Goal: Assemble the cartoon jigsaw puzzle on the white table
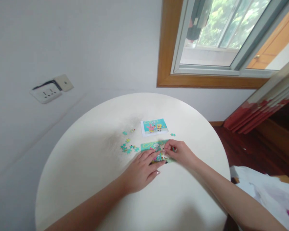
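Note:
A small cartoon jigsaw puzzle [152, 146], partly put together, lies near the middle of a round white table [91, 179]. My left hand [141, 171] rests flat on the puzzle's lower left part, fingers stretched out over it. My right hand [179, 153] is on the puzzle's right side, fingers pinched together on a small puzzle piece [172, 148] that barely shows. A printed reference picture [154, 126] lies just beyond the puzzle. Several loose teal pieces [128, 147] are scattered to the left, and one more loose piece [173, 134] lies to the right of the picture.
The table stands against a white wall with a socket plate [47, 92]. A wood-framed window [207, 48] is at the upper right. Red and white folded cloth [262, 109] and dark wooden floor lie to the right; white cloth [265, 189] shows at the lower right.

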`<action>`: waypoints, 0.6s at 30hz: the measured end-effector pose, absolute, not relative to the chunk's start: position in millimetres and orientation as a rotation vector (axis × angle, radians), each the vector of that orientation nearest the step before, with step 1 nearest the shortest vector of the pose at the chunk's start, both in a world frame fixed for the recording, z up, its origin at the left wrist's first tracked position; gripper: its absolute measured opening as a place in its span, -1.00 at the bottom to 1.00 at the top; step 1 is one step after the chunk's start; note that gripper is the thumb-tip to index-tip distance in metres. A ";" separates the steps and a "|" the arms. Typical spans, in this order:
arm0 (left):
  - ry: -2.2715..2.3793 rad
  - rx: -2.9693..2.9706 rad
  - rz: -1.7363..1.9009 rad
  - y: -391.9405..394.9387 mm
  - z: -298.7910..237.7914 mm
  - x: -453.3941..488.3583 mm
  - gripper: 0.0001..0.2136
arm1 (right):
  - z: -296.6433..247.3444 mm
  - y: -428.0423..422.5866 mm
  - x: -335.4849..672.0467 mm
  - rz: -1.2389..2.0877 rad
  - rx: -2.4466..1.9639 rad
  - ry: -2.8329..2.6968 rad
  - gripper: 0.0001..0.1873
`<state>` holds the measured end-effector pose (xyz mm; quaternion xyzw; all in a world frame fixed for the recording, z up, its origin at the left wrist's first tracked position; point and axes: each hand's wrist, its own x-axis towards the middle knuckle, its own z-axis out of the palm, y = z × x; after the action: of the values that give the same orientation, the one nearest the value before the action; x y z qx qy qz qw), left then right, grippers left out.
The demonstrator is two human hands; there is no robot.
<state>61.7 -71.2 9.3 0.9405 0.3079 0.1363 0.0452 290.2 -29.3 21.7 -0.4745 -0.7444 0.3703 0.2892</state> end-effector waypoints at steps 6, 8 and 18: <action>0.953 2.849 0.427 -71.0 9.6 61.4 -0.64 | 14.2 -23.8 293.5 1.044 -1.181 -1.888 -0.83; 0.947 2.840 0.435 -70.8 9.4 61.9 -0.64 | 11.1 -22.2 295.5 1.119 -1.156 -1.823 -0.84; 0.925 2.830 0.482 -69.9 7.1 62.2 -0.63 | 16.9 -22.5 294.6 1.477 -1.122 -1.447 -0.65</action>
<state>62.2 -69.9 7.1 0.9364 0.3061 0.1596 0.0627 294.6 -22.5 16.9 -0.4404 -0.5678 0.5797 0.3842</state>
